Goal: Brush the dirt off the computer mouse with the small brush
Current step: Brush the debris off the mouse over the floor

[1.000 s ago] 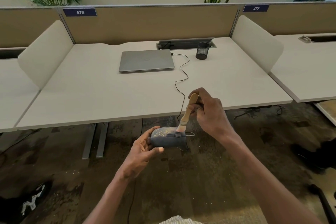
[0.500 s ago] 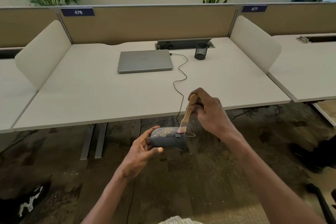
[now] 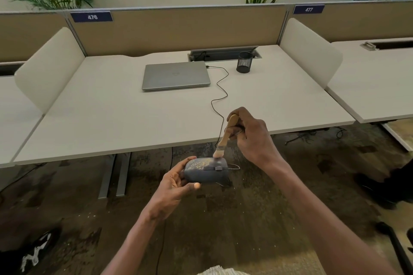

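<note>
A grey computer mouse (image 3: 206, 173) speckled with yellowish dirt is held in the air below the desk's front edge. My left hand (image 3: 176, 183) grips its left end, thumb underneath and fingers over the top. My right hand (image 3: 252, 135) holds a small wooden-handled brush (image 3: 225, 135) upright and tilted. The pale bristles touch the top right part of the mouse. A thin cable runs from the mouse's right end up onto the desk.
A white desk (image 3: 111, 123) carries a closed grey laptop (image 3: 175, 75), a black mesh pen cup (image 3: 244, 62) and the black cable (image 3: 220, 94). White side dividers flank the desk. Dark patterned carpet lies below, and desk legs (image 3: 116, 176) stand to the left.
The brush tip has shifted slightly along the mouse's top near its right end. Both hands stay in nearly the same place.
</note>
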The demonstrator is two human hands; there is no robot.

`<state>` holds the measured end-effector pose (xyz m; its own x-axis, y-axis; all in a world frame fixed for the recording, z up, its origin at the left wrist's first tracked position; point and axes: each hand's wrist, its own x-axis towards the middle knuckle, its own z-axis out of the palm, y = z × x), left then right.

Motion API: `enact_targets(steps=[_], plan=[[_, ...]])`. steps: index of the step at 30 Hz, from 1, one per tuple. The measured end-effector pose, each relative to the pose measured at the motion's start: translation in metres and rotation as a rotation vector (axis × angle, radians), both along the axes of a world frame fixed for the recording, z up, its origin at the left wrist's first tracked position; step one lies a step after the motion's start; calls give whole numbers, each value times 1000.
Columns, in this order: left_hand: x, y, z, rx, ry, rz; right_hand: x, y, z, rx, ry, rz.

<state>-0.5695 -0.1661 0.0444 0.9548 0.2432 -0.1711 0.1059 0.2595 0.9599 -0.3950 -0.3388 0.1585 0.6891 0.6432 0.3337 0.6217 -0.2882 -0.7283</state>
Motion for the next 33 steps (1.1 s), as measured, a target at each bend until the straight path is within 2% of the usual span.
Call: enact_targets(steps=[9, 33], plan=[[-2, 1, -2, 21, 11, 5, -6, 3, 0, -16, 33, 19], [-6, 1, -11, 52, 17, 0, -9, 1, 0, -99, -72, -48]])
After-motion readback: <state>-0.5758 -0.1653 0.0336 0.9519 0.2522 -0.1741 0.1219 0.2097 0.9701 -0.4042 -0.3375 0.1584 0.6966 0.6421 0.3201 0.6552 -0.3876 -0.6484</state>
